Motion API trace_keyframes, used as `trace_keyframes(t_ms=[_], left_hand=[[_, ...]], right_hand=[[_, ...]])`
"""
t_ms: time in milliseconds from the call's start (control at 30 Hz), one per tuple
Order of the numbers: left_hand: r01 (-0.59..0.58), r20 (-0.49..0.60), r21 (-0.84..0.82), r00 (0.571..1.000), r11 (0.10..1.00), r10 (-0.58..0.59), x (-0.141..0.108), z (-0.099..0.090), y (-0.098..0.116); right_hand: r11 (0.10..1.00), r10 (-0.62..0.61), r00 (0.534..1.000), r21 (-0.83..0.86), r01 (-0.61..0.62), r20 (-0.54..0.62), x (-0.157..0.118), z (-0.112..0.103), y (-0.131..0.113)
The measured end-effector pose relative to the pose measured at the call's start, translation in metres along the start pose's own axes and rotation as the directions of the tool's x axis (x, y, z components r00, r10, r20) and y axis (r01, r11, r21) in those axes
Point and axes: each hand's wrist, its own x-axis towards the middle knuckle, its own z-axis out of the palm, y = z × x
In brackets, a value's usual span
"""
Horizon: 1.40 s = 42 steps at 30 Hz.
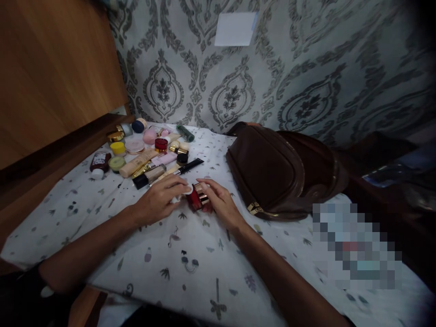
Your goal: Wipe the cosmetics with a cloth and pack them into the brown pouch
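Near the middle of the cloth-covered surface, my right hand (220,204) is closed around a small red bottle with a shiny gold-toned cap (195,198). My left hand (161,200) pinches a small white wad (184,193), probably tissue or cotton, against the bottle's red side. The bottle lies tilted between the two hands, its cap toward my right fingers. Just beyond my left hand lie a black-handled brush (191,166) and a bottle with a black cap (149,176).
Several cosmetics, including a yellow-lidded jar (117,148) and a dark red bottle (100,164), spread at the back left. A brown leather bag (269,170) stands on the right. Behind are a patterned wall (231,91) and wooden furniture (57,68). A pixelated patch covers something at right.
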Motion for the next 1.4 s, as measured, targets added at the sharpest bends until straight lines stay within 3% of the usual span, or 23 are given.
trace_keyframes(t_ms=[200, 367, 533, 700, 1100, 1400], left_hand=[[-0.006, -0.027, -0.055, 1.000, 0.998, 0.005, 0.000, 0.001, 0.004], [-0.013, 0.017, -0.024, 1.000, 1.000, 0.013, 0.001, -0.001, 0.002], [0.078, 0.095, -0.049, 0.993, 0.996, -0.074, 0.000, -0.002, -0.002], [0.148, 0.087, -0.057, 0.986, 0.987, -0.143, -0.001, 0.001, -0.004], [0.064, 0.070, 0.106, 0.995, 0.992, -0.072, 0.000, 0.002, 0.005], [0.016, 0.074, 0.040, 0.997, 0.999, -0.019, 0.001, -0.001, 0.003]], right_hand=[[0.993, 0.023, 0.989, 0.109, -0.040, 0.145, 0.002, -0.011, -0.001], [0.986, 0.013, 0.977, 0.161, -0.048, 0.215, 0.005, -0.016, 0.003], [0.997, -0.033, 0.978, 0.076, 0.018, 0.207, 0.004, -0.015, 0.002], [0.999, -0.043, 0.982, 0.035, 0.037, 0.186, 0.001, -0.011, -0.005], [0.993, -0.117, 0.988, 0.039, 0.114, 0.103, -0.002, -0.001, 0.000], [0.993, -0.116, 0.991, 0.040, 0.113, 0.073, 0.000, -0.002, 0.004]])
